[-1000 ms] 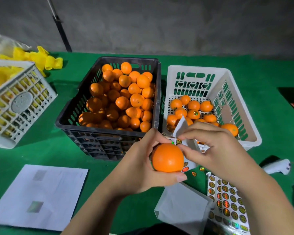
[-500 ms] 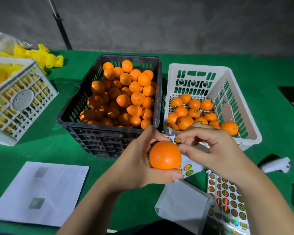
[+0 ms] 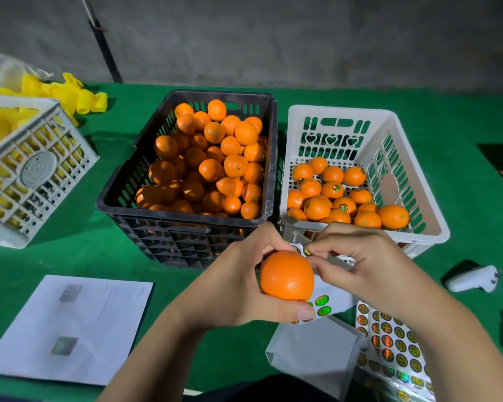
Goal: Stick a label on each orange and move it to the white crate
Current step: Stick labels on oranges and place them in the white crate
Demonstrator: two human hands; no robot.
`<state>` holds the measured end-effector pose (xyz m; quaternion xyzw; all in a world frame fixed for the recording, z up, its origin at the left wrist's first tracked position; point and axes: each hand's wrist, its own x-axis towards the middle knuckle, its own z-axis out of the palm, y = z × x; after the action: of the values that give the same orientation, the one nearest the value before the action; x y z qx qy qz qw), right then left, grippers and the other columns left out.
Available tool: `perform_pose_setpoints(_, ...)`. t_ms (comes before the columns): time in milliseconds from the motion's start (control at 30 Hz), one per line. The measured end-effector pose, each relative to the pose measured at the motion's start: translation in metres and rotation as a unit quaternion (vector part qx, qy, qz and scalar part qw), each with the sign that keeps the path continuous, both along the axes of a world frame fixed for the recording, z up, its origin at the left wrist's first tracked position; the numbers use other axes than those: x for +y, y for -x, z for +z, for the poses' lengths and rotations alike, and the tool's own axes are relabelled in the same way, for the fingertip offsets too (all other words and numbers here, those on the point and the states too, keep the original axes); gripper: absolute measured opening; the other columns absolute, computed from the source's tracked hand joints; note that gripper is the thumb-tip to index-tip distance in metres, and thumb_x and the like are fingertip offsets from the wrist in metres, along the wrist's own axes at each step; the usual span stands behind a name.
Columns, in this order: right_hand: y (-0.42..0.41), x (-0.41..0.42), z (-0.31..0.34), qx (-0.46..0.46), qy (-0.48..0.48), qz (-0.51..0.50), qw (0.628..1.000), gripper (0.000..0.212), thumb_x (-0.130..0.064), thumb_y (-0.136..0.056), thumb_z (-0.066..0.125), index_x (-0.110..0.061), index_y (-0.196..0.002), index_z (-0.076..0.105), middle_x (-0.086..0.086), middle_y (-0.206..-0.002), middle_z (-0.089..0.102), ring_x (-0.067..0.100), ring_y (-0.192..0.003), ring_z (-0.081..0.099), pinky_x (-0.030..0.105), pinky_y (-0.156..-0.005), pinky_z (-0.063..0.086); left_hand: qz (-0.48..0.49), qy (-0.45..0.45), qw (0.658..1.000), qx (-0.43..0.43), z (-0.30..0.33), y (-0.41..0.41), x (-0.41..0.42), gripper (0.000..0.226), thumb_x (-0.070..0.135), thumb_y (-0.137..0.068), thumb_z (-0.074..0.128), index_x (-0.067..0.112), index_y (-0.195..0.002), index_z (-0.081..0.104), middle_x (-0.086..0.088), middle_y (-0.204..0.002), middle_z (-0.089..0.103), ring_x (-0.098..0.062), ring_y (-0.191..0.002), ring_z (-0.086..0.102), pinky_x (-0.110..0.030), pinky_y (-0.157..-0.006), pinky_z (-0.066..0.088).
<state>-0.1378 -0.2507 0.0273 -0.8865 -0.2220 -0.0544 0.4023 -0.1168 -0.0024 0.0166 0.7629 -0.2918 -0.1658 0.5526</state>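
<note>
No legible text anywhere, printing on the paper sheet (image 3: 67, 326) too blurred to read, round stickers on the label sheet (image 3: 395, 340) showed only indistinct marks

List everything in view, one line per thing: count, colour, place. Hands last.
held orange: one, orange, in the left hand's grip, in front of the crates
label: one, shiny green-gold, pinched at the orange's top
black crate: one, black, centre, heaped with unlabelled oranges
white crate: one, white, right of the black crate, holding over a dozen oranges, several with labels
label sheets: at least two, white with round stickers, near right
paper sheet: one, white, near left
grey crate: one, grey, far left, yellow contents
yellow foam nets: a pile, yellow, back left
white device: one, far right
left hand: grips the orange
right hand: pinches the label
</note>
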Motion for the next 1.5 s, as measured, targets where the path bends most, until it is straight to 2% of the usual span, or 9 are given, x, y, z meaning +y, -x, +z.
perform_pose_setpoints(233,-0.001,-0.001,-0.004,-0.003,0.0,-0.017,1.0,0.02,-0.021,-0.099,0.066,-0.012,-0.086,0.077,-0.001,-0.086,0.068,0.018,-0.08,0.065,0.043,-0.071,0.05,-0.01,-0.012,1.0,-0.007,0.0,0.001,-0.001,0.067,0.042,-0.07,0.097,0.031,-0.119,0.053,0.01,-0.116,0.067,-0.016,-0.103,0.072,-0.041,-0.074,0.061)
perform_pose_setpoints(400,0.002,-0.003,0.001,-0.104,-0.098,-0.181,0.973,0.02,0.0,-0.097,0.069,-0.019,-0.095,0.076,-0.003,-0.092,0.071,0.011,-0.081,0.062,0.022,-0.072,0.048,0.045,0.015,0.999,0.018,-0.006,0.001,-0.002,0.064,0.051,-0.069,0.094,0.036,-0.118,0.056,0.012,-0.118,0.065,-0.016,-0.104,0.072,-0.035,-0.075,0.064)
perform_pose_setpoints(567,0.008,0.007,-0.003,-0.117,-0.04,-0.126,0.984,0.008,-0.013,-0.095,0.072,-0.009,-0.099,0.078,0.0,-0.09,0.068,0.013,-0.081,0.062,0.03,-0.073,0.048,0.054,0.047,0.996,0.043,-0.009,0.0,-0.003,0.064,0.046,-0.07,0.095,0.031,-0.119,0.058,0.007,-0.116,0.068,-0.022,-0.104,0.073,-0.04,-0.076,0.064)
perform_pose_setpoints(700,0.009,0.007,-0.005,-0.102,0.013,-0.083,0.991,0.023,-0.022,-0.087,0.08,-0.009,-0.105,0.078,0.001,-0.098,0.069,0.018,-0.087,0.065,0.031,-0.078,0.049,0.036,0.056,0.997,0.042,-0.005,0.002,-0.005,0.062,0.042,-0.072,0.096,0.027,-0.118,0.058,0.006,-0.116,0.068,-0.022,-0.104,0.072,-0.038,-0.076,0.063)
perform_pose_setpoints(900,0.006,0.005,-0.001,-0.148,0.076,-0.087,0.982,0.01,-0.014,-0.089,0.084,-0.008,-0.097,0.081,0.001,-0.093,0.073,0.022,-0.082,0.071,0.041,-0.068,0.056,0.022,-0.005,1.0,0.015,0.004,0.004,-0.006,0.061,0.053,-0.068,0.094,0.039,-0.113,0.057,0.014,-0.113,0.068,-0.011,-0.099,0.072,-0.026,-0.072,0.06)
perform_pose_setpoints(1167,0.006,0.007,-0.001,-0.132,0.083,-0.053,0.986,0.02,-0.018,-0.086,0.082,-0.008,-0.103,0.081,0.004,-0.096,0.074,0.025,-0.086,0.072,0.044,-0.071,0.058,0.02,0.003,1.0,0.015,0.007,0.004,-0.006,0.057,0.044,-0.071,0.096,0.036,-0.112,0.058,0.01,-0.112,0.072,-0.014,-0.1,0.073,-0.034,-0.077,0.063)
perform_pose_setpoints(1267,0.007,0.006,-0.003,-0.068,0.02,-0.056,0.996,0.015,-0.01,-0.09,0.078,-0.012,-0.104,0.083,0.001,-0.093,0.075,0.018,-0.084,0.071,0.038,-0.073,0.055,0.018,-0.008,1.0,-0.009,0.009,0.003,-0.005,0.062,0.044,-0.07,0.096,0.036,-0.116,0.056,0.012,-0.119,0.07,-0.014,-0.107,0.072,-0.04,-0.08,0.061)
perform_pose_setpoints(1400,0.008,0.0,0.006,0.071,-0.106,-0.085,0.988,0.014,-0.022,-0.095,0.069,-0.021,-0.094,0.082,-0.001,-0.087,0.073,0.015,-0.081,0.067,0.026,-0.071,0.049,-0.004,-0.039,0.998,-0.041,0.009,0.004,0.0,0.069,0.049,-0.068,0.097,0.036,-0.119,0.054,0.016,-0.128,0.063,-0.013,-0.114,0.068,-0.043,-0.083,0.06)
perform_pose_setpoints(1500,0.013,0.003,0.011,-0.021,-0.097,-0.171,0.98,0.016,-0.009,-0.095,0.071,-0.023,-0.093,0.078,-0.003,-0.083,0.071,0.013,-0.078,0.063,0.022,-0.07,0.047,0.018,-0.022,0.999,-0.019,0.005,0.003,-0.002,0.068,0.05,-0.069,0.096,0.034,-0.121,0.055,0.017,-0.13,0.063,-0.011,-0.113,0.068,-0.04,-0.081,0.062)
